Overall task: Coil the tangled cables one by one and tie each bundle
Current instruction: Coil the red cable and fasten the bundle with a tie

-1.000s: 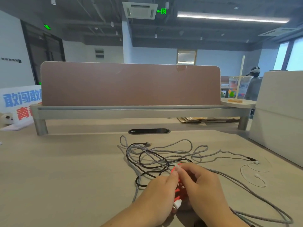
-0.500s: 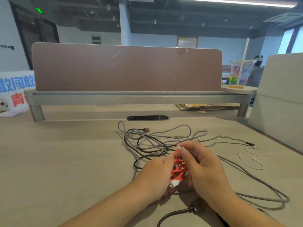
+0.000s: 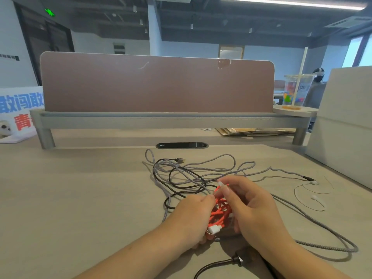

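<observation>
A coiled red cable (image 3: 220, 213) with white plugs sits between my two hands above the desk. My left hand (image 3: 193, 216) grips the bundle from the left, and one white plug sticks out near its palm. My right hand (image 3: 253, 206) pinches the cable's other white plug end at the top of the bundle. Behind the hands lies a tangle of a grey braided cable (image 3: 213, 164) and a black cable (image 3: 171, 174). The grey cable runs on to the right in a long loop (image 3: 330, 236).
Two thin white ties (image 3: 311, 195) lie on the desk at the right. A black plug with its cord (image 3: 239, 259) lies near the front edge. A brown divider (image 3: 157, 85) on a grey shelf stands at the back, and a white box (image 3: 346, 121) at the right.
The view tilted down, so the desk and cables now appear higher and larger. My hands stay on the red bundle, and my right fingers have shifted the white plug end slightly.
</observation>
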Demonstrator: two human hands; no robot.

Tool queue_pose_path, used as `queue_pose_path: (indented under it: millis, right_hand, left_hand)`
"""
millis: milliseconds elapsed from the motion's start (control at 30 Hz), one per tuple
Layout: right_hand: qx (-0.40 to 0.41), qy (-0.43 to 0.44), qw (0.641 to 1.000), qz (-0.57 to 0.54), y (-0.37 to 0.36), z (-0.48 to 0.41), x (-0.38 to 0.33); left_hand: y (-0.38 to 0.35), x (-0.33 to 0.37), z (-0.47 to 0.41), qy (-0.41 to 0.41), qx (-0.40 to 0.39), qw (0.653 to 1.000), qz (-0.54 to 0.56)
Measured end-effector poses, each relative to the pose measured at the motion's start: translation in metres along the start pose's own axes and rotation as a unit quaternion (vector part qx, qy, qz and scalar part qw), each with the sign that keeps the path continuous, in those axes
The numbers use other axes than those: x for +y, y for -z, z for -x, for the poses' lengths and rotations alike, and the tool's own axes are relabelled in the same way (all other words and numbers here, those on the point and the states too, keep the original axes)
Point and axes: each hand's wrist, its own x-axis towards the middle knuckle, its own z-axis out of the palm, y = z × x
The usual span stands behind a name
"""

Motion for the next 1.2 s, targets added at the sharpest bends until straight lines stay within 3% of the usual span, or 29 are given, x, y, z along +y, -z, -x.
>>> queue_pose_path:
  millis: [200,333,467,600,833,900,1200]
  right_hand:
    - [-0.006,-0.015,1.0,0.022,0.0023,0.0007,0.001]
    - [-0.008,-0.031,0.999,0.013,0.0022,0.0001,0.0003]
    - [-0.001,-0.061,0.998,-0.016,0.0018,0.0002,-0.0009]
    - [-0.005,-0.068,0.998,-0.001,0.0008,0.0005,-0.001]
    - [0.0,-0.07,0.997,0.006,0.0016,0.0005,-0.0008]
    - [0.001,-0.07,0.997,0.012,0.0016,0.0006,-0.0013]
    - [-0.015,-0.076,0.996,0.036,0.0019,0.0007,-0.0026]
  left_hand:
    - [0.0005,0.0009,0.0006,-0.015,0.015,1.0,-0.014]
    - [0.0007,0.0022,0.0073,-0.012,0.011,0.999,0.045]
    - [0.0056,0.0041,0.0054,-0.073,0.04,0.989,-0.124]
    - [0.0051,0.0053,0.0006,-0.086,0.009,0.977,-0.197]
    - [0.0017,0.0025,0.0034,-0.037,0.009,0.998,0.051]
    - [0.0026,0.0031,0.0041,-0.019,0.057,0.994,0.086]
    - [0.0003,0.0007,0.0072,-0.032,0.006,0.996,0.081]
